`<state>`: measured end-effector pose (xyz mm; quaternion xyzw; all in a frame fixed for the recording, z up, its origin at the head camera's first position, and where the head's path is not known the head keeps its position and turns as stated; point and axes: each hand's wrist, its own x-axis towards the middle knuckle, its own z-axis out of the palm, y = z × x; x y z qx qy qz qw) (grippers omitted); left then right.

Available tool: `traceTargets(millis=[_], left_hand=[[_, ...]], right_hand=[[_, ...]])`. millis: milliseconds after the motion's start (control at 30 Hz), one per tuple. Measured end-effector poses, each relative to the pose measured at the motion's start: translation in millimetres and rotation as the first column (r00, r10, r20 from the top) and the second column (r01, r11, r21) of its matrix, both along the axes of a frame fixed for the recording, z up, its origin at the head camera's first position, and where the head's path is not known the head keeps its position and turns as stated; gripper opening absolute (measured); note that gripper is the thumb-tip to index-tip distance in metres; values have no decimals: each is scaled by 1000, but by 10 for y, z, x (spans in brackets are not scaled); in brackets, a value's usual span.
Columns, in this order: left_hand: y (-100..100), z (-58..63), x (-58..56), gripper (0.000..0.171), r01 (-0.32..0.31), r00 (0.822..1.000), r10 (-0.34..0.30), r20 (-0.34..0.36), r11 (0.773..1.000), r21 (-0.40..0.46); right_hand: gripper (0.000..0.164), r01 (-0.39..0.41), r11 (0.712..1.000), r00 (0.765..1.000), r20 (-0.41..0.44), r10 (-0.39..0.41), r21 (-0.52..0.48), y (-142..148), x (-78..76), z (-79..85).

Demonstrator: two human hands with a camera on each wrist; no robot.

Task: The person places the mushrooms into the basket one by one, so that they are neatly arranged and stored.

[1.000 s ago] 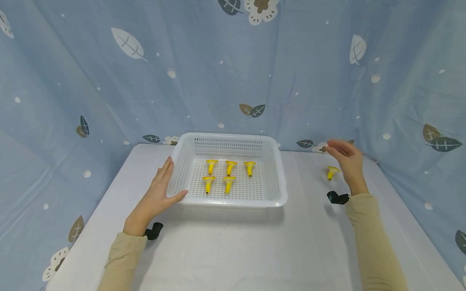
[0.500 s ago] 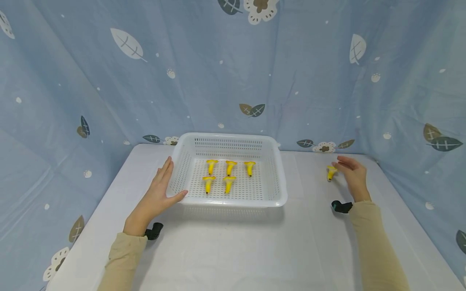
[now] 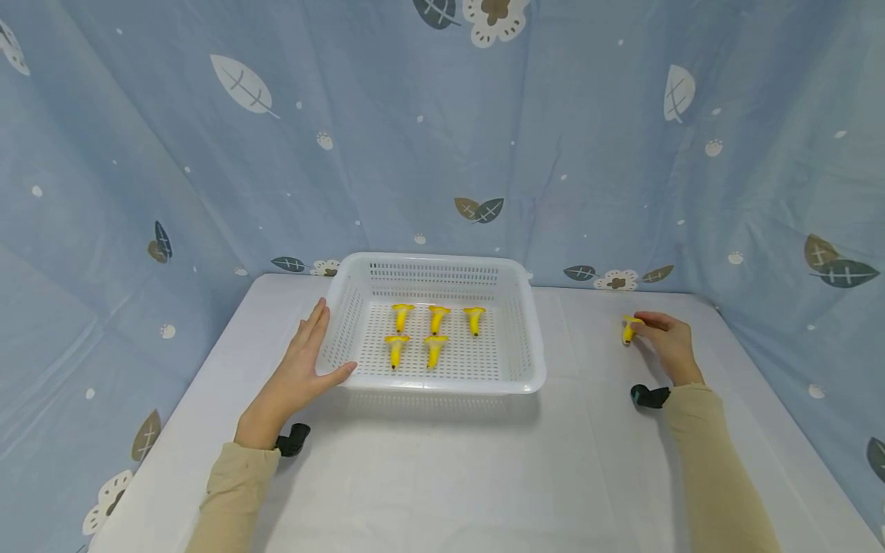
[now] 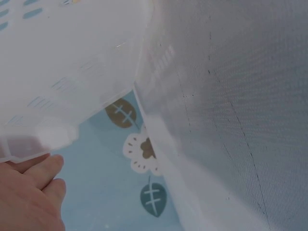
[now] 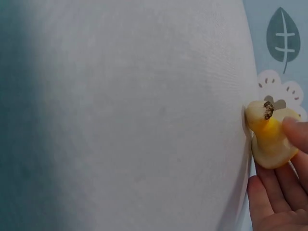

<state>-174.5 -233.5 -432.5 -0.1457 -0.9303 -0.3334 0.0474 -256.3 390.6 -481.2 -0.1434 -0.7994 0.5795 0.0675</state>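
At the right of the table, my right hand (image 3: 669, 343) pinches a yellow mushroom (image 3: 627, 332) between thumb and fingers. In the right wrist view, the thumb presses the mushroom (image 5: 269, 137) near its flared cap, and its dark-tipped stem end faces the camera. My left hand (image 3: 293, 376) rests against the left side of the white plastic basket (image 3: 522, 376), fingers straight and thumb over the front rim. Several similar yellow mushrooms (image 3: 434, 349) lie in two rows on the basket's slotted floor. The left wrist view catches the fingers beside the basket wall (image 4: 72, 101).
A white cloth covers the table (image 3: 442, 476). Blue patterned curtain (image 3: 387, 138) hangs behind and along both sides. A black wrist device sits at each cuff, one on the left (image 3: 293, 440) and one on the right (image 3: 648, 396).
My right hand has come down from above and right of the lone mushroom and taken hold of it. The left hand, the basket and the mushrooms inside stay still.
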Motion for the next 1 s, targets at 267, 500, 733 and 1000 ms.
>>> traceTargets(millis=[267, 500, 733, 1000], left_hand=[[6, 10, 6, 105, -4, 1000, 4, 0, 1000, -2], [3, 12, 12, 106, -10, 1000, 10, 16, 1000, -12], [-2, 5, 7, 105, -6, 1000, 6, 14, 1000, -7], [8, 19, 11, 106, -13, 1000, 13, 18, 1000, -11]], right_hand=[[46, 17, 993, 999, 44, -22, 118, -16, -3, 1], [46, 61, 987, 989, 127, -80, 149, -6, -46, -15], [48, 47, 981, 985, 156, -77, 189, -20, -38, 9], [49, 43, 985, 991, 115, -63, 170, -44, -17, 78]])
